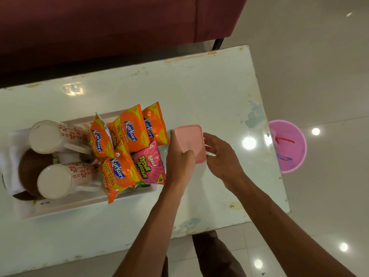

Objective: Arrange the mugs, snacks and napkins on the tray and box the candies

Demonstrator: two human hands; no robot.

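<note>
Two hands meet at the pink lidded box (190,143), which sits on the white table (199,92) just right of the tray (83,204). Left hand (179,158) curls around the box's left edge, thumb and knuckles pressing on the lid. Right hand (221,154) is half open, fingertips touching the box's right side, gripping nothing firmly. Lid appears seated; candies not visible.

On the tray: two white mugs (52,158) with red flower print, lying beside white napkins (8,156); four orange Kurkure packets (129,128) and a pink Bingo packet (149,164) at the end nearest the box.

Judgement: box is light, stiff, smooth plastic, likely slippery on the glossy top. Best held by its long sides, one hand steadying. Packets are soft, puffy, crush easily; mugs breakable, take by handles.
</note>
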